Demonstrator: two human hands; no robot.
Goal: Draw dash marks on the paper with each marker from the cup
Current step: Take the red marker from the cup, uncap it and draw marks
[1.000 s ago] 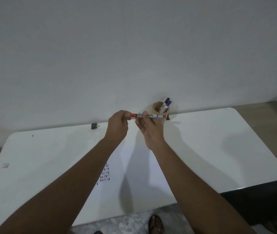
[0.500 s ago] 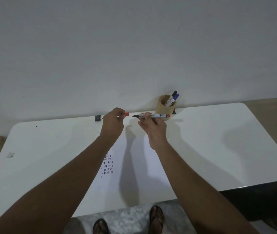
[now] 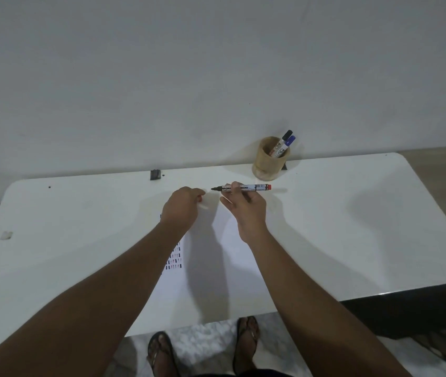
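We see uncapped marker [image 3: 243, 188], white barrel, black tip leftward, red end, pinched level in right hand [image 3: 245, 210] fingers above paper [image 3: 232, 257]. Left hand [image 3: 182, 206] curled shut beside it; red cap barely glimpsed there. Dash rows at paper's left edge. Tan cup [image 3: 269, 161] holds two markers near wall [image 3: 216, 77]. White table [image 3: 352, 213]. Since half second ago, both hands lower, nearer paper.

White worktop [image 3: 352, 213]; tan cup [image 3: 268, 161]; white marker [image 3: 246, 188] with red end and black tip; paper [image 3: 232, 268] bears rows of dark and reddish dashes [image 3: 174, 259].
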